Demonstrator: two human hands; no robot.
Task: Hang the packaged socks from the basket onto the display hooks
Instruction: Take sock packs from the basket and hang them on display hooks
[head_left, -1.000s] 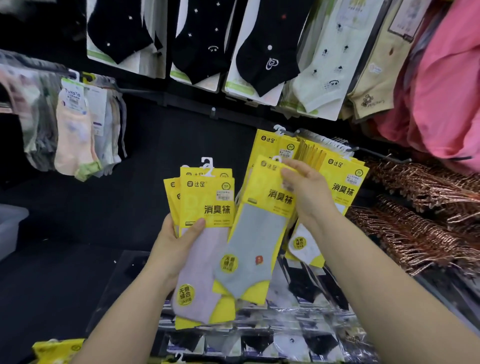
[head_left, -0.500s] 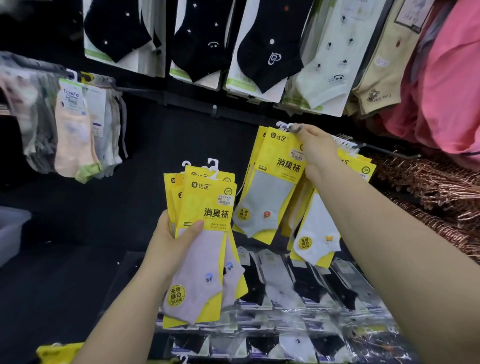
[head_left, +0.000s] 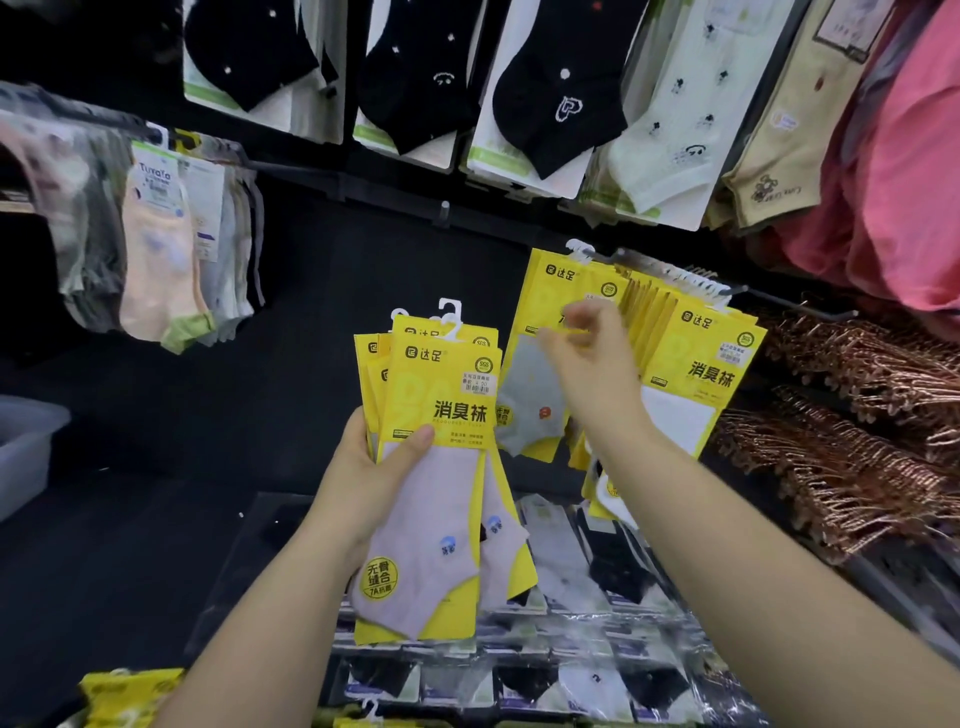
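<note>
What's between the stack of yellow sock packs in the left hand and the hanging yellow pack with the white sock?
Head view: a hanging yellow pack with a grey sock, and the blurred right hand in front of it.

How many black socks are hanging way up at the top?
3. The left black sock has white dots, the middle black sock a tiny smile, the right black sock a white heart outline. More may hang hidden behind them.
</note>
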